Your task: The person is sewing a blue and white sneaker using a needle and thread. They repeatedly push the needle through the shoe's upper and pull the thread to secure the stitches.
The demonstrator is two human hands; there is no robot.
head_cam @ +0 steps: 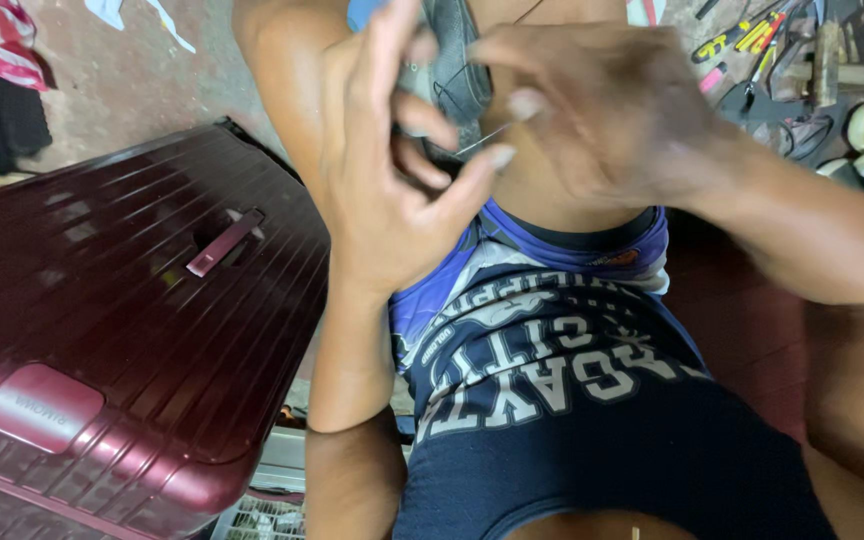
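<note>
The left hand (387, 190) presses a grey shoe (452, 70) at twelve o'clock, fingers curled on it in a clenched grip. The right hand (602, 110) pinches a thin needle (482, 140) between thumb and forefinger; its shaft slants toward eight o'clock, tip just beside the left thumb. At nine o'clock lies a ribbed maroon suitcase (122, 330) with a recessed handle and a rounded rectangular pink badge near seven. Bright-handled tools (752, 40) lie on the red-brown floor (742, 320) at two o'clock.
</note>
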